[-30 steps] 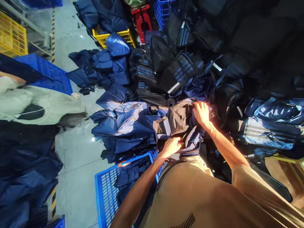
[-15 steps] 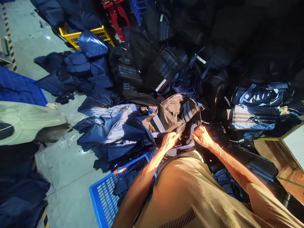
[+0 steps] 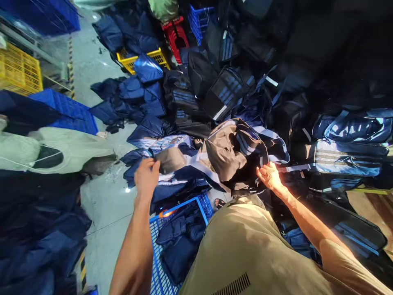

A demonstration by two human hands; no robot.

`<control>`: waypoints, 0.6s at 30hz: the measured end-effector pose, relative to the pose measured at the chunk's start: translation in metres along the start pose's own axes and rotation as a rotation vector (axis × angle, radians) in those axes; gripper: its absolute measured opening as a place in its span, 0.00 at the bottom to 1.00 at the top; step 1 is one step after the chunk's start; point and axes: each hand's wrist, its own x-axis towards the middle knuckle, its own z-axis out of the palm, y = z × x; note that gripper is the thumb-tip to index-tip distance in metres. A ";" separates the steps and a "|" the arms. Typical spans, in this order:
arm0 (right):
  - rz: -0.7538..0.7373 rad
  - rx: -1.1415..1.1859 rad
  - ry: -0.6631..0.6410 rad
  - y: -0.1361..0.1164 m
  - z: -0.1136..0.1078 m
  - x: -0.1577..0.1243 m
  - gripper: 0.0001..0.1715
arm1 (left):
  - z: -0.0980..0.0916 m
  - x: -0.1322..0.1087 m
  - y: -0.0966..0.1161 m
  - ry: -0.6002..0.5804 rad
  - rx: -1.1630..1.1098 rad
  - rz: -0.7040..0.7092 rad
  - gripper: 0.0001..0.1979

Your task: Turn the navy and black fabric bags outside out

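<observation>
A dark bag (image 3: 222, 157) with light stripes and pale grey straps lies in front of my body, its fabric brownish in the sunlight. My left hand (image 3: 146, 174) is out to the left, its fingers closed at the end of a flap (image 3: 172, 159) of the bag, which is stretched sideways. At the bag's right edge, my right hand (image 3: 269, 176) pinches the fabric near the opening. A pale strap (image 3: 281, 143) loops out above that hand. The inside of the bag is mostly in shadow.
A blue crate (image 3: 155, 246) with folded dark pieces stands below my left arm. Piles of navy bags (image 3: 144, 86) and striped black bags (image 3: 227, 88) lie ahead. A striped blue bag (image 3: 346, 157) is at right. A person in pale clothing (image 3: 70, 141) is at left.
My left hand has moved from the bag's front edge far left, drawing the flap out. My right hand stays at the right edge. The view has shifted, showing more at left.
</observation>
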 end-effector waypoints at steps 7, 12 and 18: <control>0.040 -0.072 -0.167 -0.018 -0.013 0.015 0.31 | 0.086 -0.081 0.094 -0.228 -0.045 0.565 0.25; 0.450 -0.110 -0.422 -0.015 -0.013 0.020 0.14 | 0.169 -0.111 0.180 -0.525 -0.112 0.448 0.56; 0.557 -0.074 0.084 -0.011 0.006 0.081 0.59 | 0.213 -0.087 0.185 -0.714 -0.165 0.310 0.78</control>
